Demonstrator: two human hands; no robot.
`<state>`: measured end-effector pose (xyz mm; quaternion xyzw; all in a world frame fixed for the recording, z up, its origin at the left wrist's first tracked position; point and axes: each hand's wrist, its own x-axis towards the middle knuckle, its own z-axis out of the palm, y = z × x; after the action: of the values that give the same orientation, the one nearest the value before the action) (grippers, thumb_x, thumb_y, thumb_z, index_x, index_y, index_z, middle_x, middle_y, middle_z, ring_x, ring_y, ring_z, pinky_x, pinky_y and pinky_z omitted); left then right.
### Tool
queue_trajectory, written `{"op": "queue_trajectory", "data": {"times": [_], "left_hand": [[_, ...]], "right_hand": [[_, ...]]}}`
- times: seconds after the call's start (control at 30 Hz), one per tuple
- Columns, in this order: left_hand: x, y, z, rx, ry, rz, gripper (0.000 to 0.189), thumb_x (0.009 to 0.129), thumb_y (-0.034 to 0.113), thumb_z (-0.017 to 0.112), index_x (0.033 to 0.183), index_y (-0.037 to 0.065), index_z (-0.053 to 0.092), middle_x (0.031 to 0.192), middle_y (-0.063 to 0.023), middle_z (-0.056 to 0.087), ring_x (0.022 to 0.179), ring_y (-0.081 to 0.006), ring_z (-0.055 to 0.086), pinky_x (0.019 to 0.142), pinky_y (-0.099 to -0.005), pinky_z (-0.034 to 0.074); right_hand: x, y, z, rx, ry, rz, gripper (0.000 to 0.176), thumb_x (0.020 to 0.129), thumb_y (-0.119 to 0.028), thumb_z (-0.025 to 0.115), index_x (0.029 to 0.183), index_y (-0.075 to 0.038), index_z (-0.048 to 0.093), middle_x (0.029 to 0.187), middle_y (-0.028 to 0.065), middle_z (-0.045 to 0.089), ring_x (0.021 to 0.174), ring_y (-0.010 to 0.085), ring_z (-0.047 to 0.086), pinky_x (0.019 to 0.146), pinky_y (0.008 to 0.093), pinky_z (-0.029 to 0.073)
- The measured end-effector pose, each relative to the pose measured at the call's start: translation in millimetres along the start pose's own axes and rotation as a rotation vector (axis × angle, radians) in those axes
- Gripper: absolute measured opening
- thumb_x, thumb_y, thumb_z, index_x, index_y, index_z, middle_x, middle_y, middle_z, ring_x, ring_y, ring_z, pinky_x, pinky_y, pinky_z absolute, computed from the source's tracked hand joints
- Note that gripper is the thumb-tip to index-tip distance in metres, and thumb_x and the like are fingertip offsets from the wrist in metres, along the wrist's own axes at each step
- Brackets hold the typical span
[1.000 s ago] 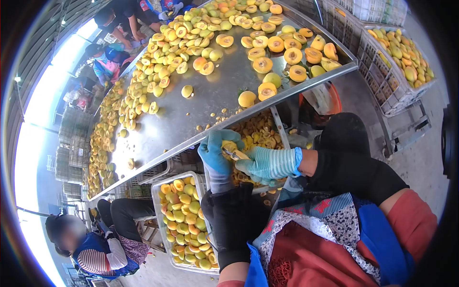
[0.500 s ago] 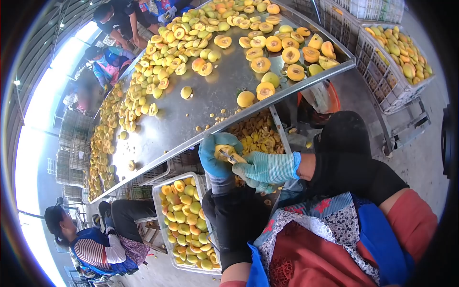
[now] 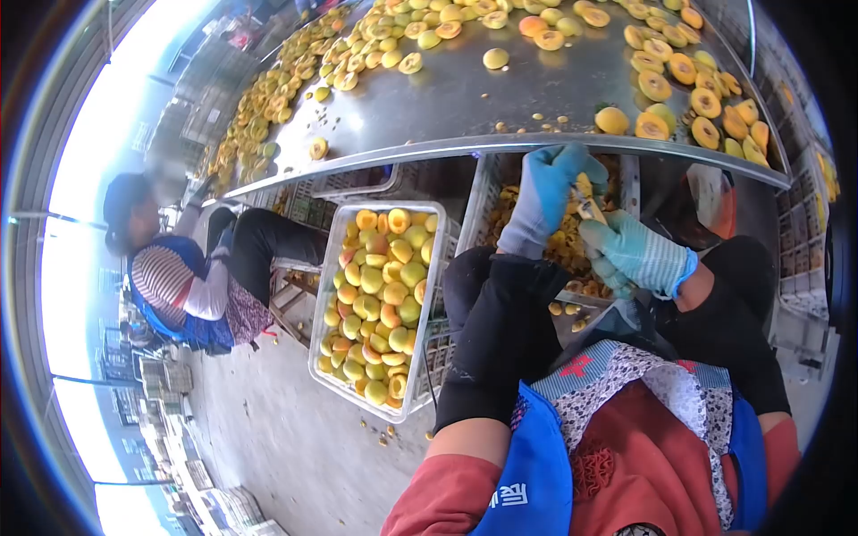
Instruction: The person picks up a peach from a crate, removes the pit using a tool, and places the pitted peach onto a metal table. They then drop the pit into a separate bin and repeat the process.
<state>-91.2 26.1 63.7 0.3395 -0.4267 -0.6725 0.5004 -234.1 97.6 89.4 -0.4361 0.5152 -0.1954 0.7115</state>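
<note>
While its fingers hide most of the peach (image 3: 584, 186), the left hand (image 3: 547, 189) clasps it. Right hand (image 3: 636, 255) grips a small knife (image 3: 591, 212).

Hard daylight pours in from the open left side, blown out to white along the frame's edge, and glares off the steel table (image 3: 429, 98) above me. Beneath it my left hand (image 3: 545, 192), closed round a yellow fruit half (image 3: 583, 185), and my right hand (image 3: 636, 255), gripping a small tool (image 3: 592, 211), sit in soft shade, reasonably sharp. The fisheye lens bows the table edge; black vignette fills the corners. The seated co-worker (image 3: 174, 277) at left looks softer.
</note>
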Motion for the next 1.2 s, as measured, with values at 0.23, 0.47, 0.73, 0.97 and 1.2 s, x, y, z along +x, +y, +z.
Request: {"op": "queue_trajectory", "data": {"times": [0.23, 0.47, 0.73, 0.97, 1.2], "left_hand": [[5, -14, 4, 0.018, 0.083, 0.052, 0.026, 0.091, 0.018, 0.054, 0.081, -0.003, 0.066, 0.069, -0.0108, 0.065, 0.059, -0.0183, 0.062, 0.056, -0.0292, 0.051], [2, -22, -5, -0.192, -0.137, 0.076, 0.041, 0.096, 0.032, 0.045, 0.081, -0.002, 0.064, 0.067, -0.012, 0.063, 0.056, -0.0195, 0.06, 0.054, -0.0296, 0.049], [12, -20, -6, -0.27, 0.013, 0.136, 0.047, 0.098, 0.044, 0.044, 0.081, 0.004, 0.062, 0.071, -0.0107, 0.063, 0.058, -0.0185, 0.059, 0.054, -0.0285, 0.048], [13, -3, -32, -0.532, 0.03, 0.2, 0.032, 0.096, 0.037, 0.046, 0.083, 0.011, 0.059, 0.075, -0.0041, 0.061, 0.059, -0.0177, 0.059, 0.047, -0.0268, 0.046], [-9, 80, -95, -0.274, 0.383, 0.24, 0.03, 0.096, 0.034, 0.049, 0.088, 0.008, 0.061, 0.077, -0.007, 0.065, 0.066, -0.0196, 0.064, 0.053, -0.0298, 0.052]], "right_hand": [[3, 6, 9, 0.079, 0.075, -0.027, 0.032, 0.096, -0.041, 0.054, 0.079, -0.015, 0.046, 0.056, -0.0048, 0.039, 0.04, 0.0068, 0.033, 0.035, 0.0239, 0.027], [4, 14, -1, 0.426, -0.241, 0.042, 0.035, 0.096, -0.04, 0.055, 0.079, -0.01, 0.05, 0.058, -0.0018, 0.044, 0.04, 0.0105, 0.037, 0.037, 0.0273, 0.031], [57, 44, -1, -0.566, 0.443, -0.884, 0.023, 0.09, -0.02, 0.06, 0.099, 0.001, 0.062, 0.075, 0.0219, 0.063, 0.068, 0.0351, 0.064, 0.063, 0.0412, 0.049], [65, 46, 1, -0.721, 0.506, -0.882, 0.026, 0.089, -0.025, 0.062, 0.104, -0.004, 0.06, 0.073, 0.0219, 0.064, 0.068, 0.0405, 0.064, 0.063, 0.046, 0.05], [84, 50, -15, -0.943, 0.409, -0.457, 0.031, 0.088, -0.032, 0.062, 0.095, -0.003, 0.06, 0.075, 0.0234, 0.063, 0.073, 0.0423, 0.063, 0.066, 0.049, 0.05]]}}
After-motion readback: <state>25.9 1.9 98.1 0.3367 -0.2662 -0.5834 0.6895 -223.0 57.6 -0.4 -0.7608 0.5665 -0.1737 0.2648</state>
